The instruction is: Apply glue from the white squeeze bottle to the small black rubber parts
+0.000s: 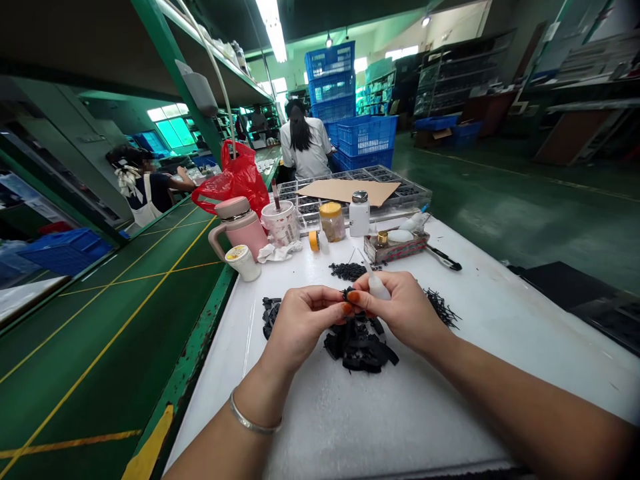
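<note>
My left hand [303,322] and my right hand [400,308] meet above the white table [500,313], both pinching a small black part [349,293] between their fingertips. The right hand also grips a small white squeeze bottle [376,285] with a thin nozzle pointing up and left. Under the hands lies a heap of black plastic parts [359,343]. A smaller pile of black bits [347,270] sits farther back, thin black pieces [441,307] spread to the right, and a few more black parts [271,311] lie to the left.
At the table's back stand a pink mug [240,227], a white cup [243,261], a plastic drink cup [280,223], a yellow-lidded jar [332,221], a white bottle [359,213] and a small tray [395,245]. A green conveyor [125,300] runs left. Two people work beyond.
</note>
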A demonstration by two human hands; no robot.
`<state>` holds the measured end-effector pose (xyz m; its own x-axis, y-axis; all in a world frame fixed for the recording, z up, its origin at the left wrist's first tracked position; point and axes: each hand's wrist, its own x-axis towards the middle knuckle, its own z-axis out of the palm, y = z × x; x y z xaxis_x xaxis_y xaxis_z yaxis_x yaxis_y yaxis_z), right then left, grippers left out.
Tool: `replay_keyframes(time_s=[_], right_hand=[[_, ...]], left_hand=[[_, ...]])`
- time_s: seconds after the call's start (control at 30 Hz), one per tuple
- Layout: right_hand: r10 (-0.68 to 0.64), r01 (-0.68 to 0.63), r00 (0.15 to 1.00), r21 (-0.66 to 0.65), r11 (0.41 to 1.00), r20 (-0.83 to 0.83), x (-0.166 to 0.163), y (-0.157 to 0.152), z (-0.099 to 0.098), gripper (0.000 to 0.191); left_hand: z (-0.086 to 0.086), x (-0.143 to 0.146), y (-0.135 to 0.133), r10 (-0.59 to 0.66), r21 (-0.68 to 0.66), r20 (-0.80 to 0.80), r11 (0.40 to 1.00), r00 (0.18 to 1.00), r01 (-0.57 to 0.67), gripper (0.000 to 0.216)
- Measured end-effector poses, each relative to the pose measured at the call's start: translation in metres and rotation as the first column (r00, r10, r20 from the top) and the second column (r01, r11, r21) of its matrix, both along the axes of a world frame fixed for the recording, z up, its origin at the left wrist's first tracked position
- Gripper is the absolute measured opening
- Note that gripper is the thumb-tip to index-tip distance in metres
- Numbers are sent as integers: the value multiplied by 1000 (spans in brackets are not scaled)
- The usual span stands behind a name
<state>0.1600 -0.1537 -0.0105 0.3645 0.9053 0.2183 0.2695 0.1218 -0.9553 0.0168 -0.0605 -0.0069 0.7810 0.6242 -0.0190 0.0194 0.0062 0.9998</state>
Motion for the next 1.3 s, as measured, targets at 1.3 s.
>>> replay_keyframes(time_s=[1.3], right_hand=[[-95, 114, 978, 95, 989, -188, 33, 2, 8, 33]], left_hand=[[-8, 55, 84, 329, 861, -430, 429, 841, 272, 18]])
